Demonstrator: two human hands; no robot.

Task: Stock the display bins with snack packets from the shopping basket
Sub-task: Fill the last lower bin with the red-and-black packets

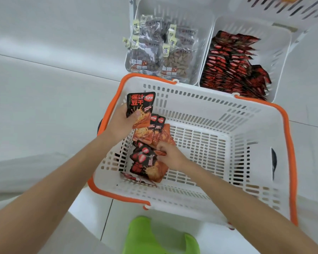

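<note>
A white shopping basket (pixel 206 110) with orange handles sits on the floor below me. Several black-and-red snack packets (pixel 147 162) lie in its left corner. My left hand (pixel 121 121) grips a small stack of these packets (pixel 140 105) above the basket's left rim. Down inside the basket, my right hand (pixel 170 154) pinches one packet on the pile. Beyond the basket stand two white display bins: the right bin (pixel 275 57) holds many black-and-red packets (pixel 233 66), the left bin (pixel 206 33) holds clear bags of nuts (pixel 165 52).
A white slotted bin (pixel 275 8) sits higher at the top right. The floor is pale tile. A bright green shoe or garment (pixel 154 237) shows at the bottom edge. The right half of the basket floor is bare.
</note>
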